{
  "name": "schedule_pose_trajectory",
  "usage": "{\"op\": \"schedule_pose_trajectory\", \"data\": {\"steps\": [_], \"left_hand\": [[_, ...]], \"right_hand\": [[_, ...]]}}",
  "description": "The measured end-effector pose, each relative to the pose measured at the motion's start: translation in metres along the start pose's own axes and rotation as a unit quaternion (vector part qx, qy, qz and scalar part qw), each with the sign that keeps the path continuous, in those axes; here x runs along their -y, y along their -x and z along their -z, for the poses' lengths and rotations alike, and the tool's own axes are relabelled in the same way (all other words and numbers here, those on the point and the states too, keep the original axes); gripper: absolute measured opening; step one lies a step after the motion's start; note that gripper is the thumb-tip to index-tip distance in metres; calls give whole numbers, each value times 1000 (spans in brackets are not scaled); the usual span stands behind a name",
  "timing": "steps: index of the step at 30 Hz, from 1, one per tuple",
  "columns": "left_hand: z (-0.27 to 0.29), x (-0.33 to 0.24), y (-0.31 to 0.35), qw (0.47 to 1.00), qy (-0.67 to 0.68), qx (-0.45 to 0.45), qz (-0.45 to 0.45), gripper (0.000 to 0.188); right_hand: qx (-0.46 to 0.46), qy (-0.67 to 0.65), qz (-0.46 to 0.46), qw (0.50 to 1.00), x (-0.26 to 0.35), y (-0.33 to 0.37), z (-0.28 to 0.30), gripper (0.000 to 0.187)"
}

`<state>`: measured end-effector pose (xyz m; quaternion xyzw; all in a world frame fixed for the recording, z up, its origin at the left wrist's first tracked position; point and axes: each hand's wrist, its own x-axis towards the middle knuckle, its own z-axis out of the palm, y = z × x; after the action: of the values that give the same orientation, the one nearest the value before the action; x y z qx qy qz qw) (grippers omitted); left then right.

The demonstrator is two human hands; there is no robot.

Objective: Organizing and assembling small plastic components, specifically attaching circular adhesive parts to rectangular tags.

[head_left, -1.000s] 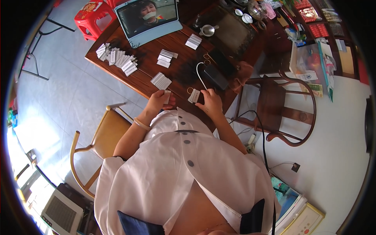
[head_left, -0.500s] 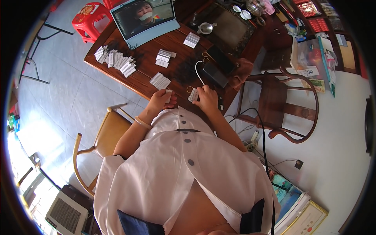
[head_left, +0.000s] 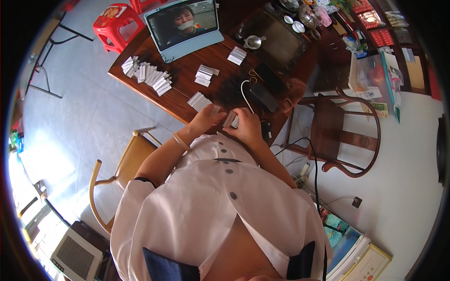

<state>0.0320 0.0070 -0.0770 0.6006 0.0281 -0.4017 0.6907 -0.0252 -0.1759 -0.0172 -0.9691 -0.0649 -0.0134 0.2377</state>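
Both hands meet low over the near edge of the dark wooden table (head_left: 180, 96). My right hand (head_left: 248, 129) is closed around a small stack of white printed cards (head_left: 231, 119). Beside it, my left hand (head_left: 204, 121) has curled fingers and pinches what looks like one pale card (head_left: 215, 109); its fingertips come close to the stack. Just beyond the left hand lies a fanned row of white cards (head_left: 199, 101). Farther off are two more small piles, a middle pile (head_left: 204, 75) and a far pile (head_left: 237, 55). A larger loose heap (head_left: 147, 75) covers the left corner.
A tablet (head_left: 185, 28) in a light blue case stands at the back. Dark wispy tufts (head_left: 229, 89) lie mid-table. Right of them are a white cable (head_left: 244, 93), a dark phone-like slab (head_left: 264, 97) and scissors (head_left: 253, 75). A wooden armchair (head_left: 326, 124) stands at right, a tan chair (head_left: 133, 161) at left.
My hands have drawn together, the right one moving left toward the left one. The left hand's card has come nearer the stack. The whole view has shifted slightly.
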Motion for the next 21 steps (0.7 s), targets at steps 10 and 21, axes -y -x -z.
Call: {"op": "schedule_pose_trajectory", "data": {"steps": [10, 21], "left_hand": [[5, -17, 30, 975, -189, -98, -72, 35], [6, 10, 22, 997, -46, 56, -16, 28]], "right_hand": [[67, -321, -117, 937, 19, -10, -21, 33], [-16, -301, -46, 952, 11, -9, -40, 13]]}}
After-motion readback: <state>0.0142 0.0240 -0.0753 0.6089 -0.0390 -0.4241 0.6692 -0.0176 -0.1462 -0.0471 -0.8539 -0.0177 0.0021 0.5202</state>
